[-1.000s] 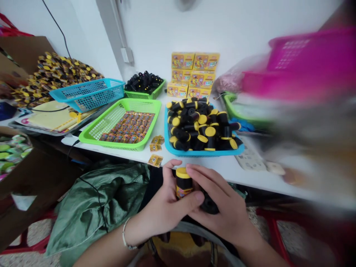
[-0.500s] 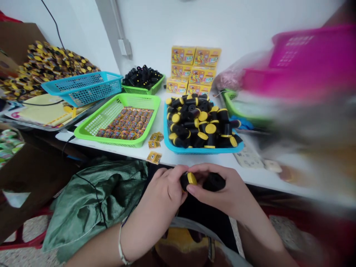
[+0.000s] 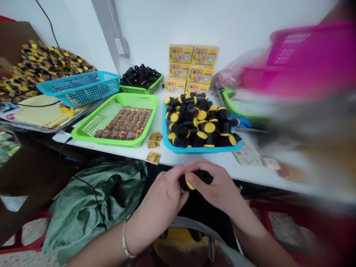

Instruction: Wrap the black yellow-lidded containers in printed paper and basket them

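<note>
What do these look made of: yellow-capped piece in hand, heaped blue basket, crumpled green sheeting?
Yellow-capped piece: probably rigid plastic, satin; smooth, even colour.
Heaped blue basket: likely moulded plastic, semi-gloss; uniform colour, rounded rim.
Crumpled green sheeting: perhaps woven or coated synthetic; soft sheen, sharp creases.

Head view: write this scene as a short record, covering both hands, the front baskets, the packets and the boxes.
Left hand: holds a tube with a yellow cap
Right hand: thumb over the cap, also holds a black piece
Blue basket: heaped with yellow-capped black tubes
Green basket: rows of small tubs
Packets: between these baskets
Boxes: six, yellow, stacked in two columns
</note>
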{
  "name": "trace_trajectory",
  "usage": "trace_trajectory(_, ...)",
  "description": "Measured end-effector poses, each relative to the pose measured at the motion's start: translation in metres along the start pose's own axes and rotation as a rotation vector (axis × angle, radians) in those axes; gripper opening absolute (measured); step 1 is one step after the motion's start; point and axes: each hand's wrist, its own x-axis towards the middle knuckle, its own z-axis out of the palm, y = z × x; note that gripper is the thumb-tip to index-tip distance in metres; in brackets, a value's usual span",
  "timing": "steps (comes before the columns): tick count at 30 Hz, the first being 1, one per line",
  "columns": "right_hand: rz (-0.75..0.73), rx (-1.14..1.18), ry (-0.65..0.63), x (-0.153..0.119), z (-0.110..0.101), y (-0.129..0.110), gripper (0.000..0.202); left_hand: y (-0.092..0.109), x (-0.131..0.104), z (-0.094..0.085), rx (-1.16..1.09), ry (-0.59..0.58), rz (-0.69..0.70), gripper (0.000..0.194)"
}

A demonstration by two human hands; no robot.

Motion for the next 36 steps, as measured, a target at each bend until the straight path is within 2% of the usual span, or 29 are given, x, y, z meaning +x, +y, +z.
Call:
trace_trajectory(3,-0.251,-0.022,-0.032,-0.005,-0.006,0.007,0.033,0.003,0.005,-0.004,-0.456,0.005,-0.224,0.063)
trace_trajectory(6,-0.371,-0.167,-0.187,-0.013,-0.011,0.006,0.056,0.008,0.010,-0.014,-0.772,-0.073,-0.414,0.072)
trace_trajectory(10,-0.421,-0.299,-0.270,-0.020,-0.010,0.000,0.066,0.014,0.014,-0.022,-0.972,-0.140,-0.492,0.083)
trace_trajectory(13,-0.437,-0.313,-0.226,-0.022,-0.004,-0.004,0.062,0.019,0.016,-0.022,-1.051,-0.149,-0.507,0.085)
trace_trajectory(16,-0.492,-0.272,-0.120,-0.022,0.003,-0.006,0.061,0.024,0.015,-0.019,-1.043,-0.106,-0.506,0.083)
trace_trajectory(18,-0.536,-0.257,-0.061,-0.023,0.006,-0.007,0.059,0.026,0.014,-0.016,-1.001,-0.039,-0.455,0.080)
trace_trajectory(22,-0.610,-0.294,-0.027,-0.025,0.007,-0.008,0.048,0.028,0.012,-0.011,-0.976,0.077,-0.300,0.071)
trace_trajectory(25,-0.649,-0.338,-0.003,-0.026,0.006,-0.009,0.054,0.029,0.012,-0.010,-0.953,0.091,-0.253,0.067)
trace_trajectory(28,-0.692,-0.369,-0.001,-0.026,0.001,-0.009,0.064,0.027,0.011,-0.013,-0.954,0.019,-0.233,0.068)
trace_trajectory(33,-0.783,-0.372,-0.074,-0.025,-0.010,-0.006,0.057,0.018,0.011,-0.022,-1.050,-0.251,-0.161,0.070)
trace_trajectory(36,-0.775,-0.334,-0.113,-0.022,-0.013,-0.005,0.058,0.015,0.014,-0.027,-1.093,-0.357,-0.144,0.071)
